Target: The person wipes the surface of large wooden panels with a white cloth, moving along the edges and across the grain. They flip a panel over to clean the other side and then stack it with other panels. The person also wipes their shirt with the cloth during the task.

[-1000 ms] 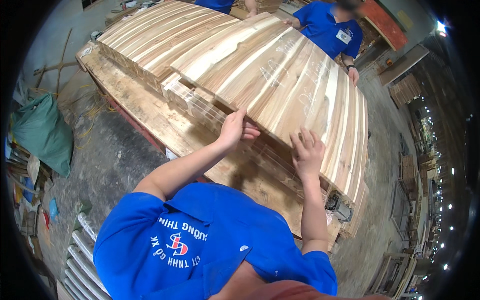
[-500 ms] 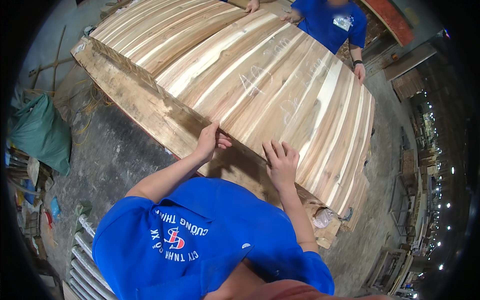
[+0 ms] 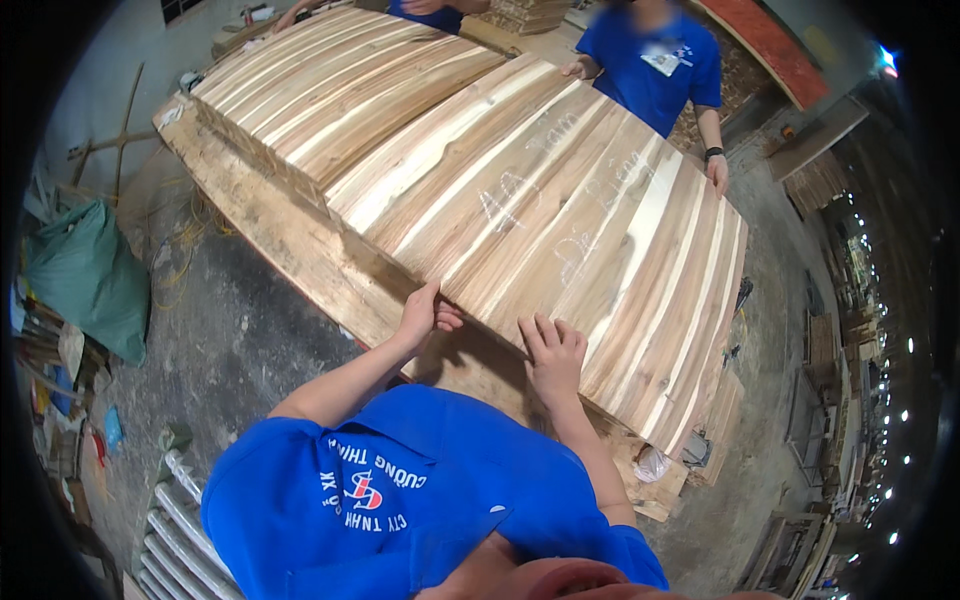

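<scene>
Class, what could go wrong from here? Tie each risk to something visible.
The person's bare left hand has fingers curled below the near edge of the brown-and-cream striped wooden panel; they might be pinched if it dropped. The bare right hand rests its fingertips on top, perhaps giving little hold if the panel slid. A blue-shirted co-worker's hand by the far edge could be knocked.

The chalk-marked wooden panel (image 3: 548,240) has slid closer to the person (image 3: 455,485).

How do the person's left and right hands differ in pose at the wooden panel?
The left hand is turned sideways, while the right hand shows its back. The left fingers curl beside the edge of the panel; the right fingers lie on its top. Both are bare.
</scene>
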A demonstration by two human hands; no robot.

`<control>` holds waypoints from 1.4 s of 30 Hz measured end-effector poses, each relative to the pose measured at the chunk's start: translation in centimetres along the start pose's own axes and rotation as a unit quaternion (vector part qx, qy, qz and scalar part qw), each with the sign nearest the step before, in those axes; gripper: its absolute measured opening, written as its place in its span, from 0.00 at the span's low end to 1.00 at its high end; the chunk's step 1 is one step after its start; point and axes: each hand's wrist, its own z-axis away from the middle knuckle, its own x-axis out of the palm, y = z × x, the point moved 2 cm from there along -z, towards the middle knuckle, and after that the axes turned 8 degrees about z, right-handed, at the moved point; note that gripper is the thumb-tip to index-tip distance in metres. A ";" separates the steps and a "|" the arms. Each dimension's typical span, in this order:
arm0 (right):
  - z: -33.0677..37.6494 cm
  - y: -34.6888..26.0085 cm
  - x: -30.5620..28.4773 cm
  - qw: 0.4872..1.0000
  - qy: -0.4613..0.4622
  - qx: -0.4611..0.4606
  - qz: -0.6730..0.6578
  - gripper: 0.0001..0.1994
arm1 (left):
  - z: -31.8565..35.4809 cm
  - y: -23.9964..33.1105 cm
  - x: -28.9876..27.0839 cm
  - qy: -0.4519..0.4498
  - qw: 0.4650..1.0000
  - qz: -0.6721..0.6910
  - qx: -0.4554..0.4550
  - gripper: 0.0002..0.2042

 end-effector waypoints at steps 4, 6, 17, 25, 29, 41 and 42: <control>-0.3 -0.4 0.0 1.000 -0.011 0.006 -0.007 0.34 | -0.4 0.4 -0.9 -0.011 1.000 -0.012 0.001 0.25; -0.1 -0.4 0.3 1.000 -0.012 0.006 -0.007 0.35 | -0.1 0.4 -0.7 -0.012 0.999 -0.037 0.000 0.26; 0.0 0.1 1.0 0.999 -0.034 0.042 -0.004 0.38 | 0.5 2.7 -1.4 -0.048 0.980 -0.187 -0.047 0.28; -0.9 1.1 -0.1 0.996 -0.060 0.039 -0.047 0.38 | 3.3 2.4 -2.6 -0.059 0.960 -0.273 0.020 0.28; -2.8 0.9 -4.0 0.990 0.031 0.005 -0.140 0.34 | 6.5 -0.1 -3.6 -0.083 0.948 -0.308 0.010 0.26; -4.1 -13.3 -3.7 0.905 0.016 -0.154 -0.397 0.20 | 14.8 1.6 -12.0 -0.019 0.862 -0.491 0.121 0.18; -4.8 -14.9 -3.5 0.897 -0.003 -0.172 -0.407 0.20 | 15.3 2.5 -13.0 -0.008 0.860 -0.496 0.122 0.18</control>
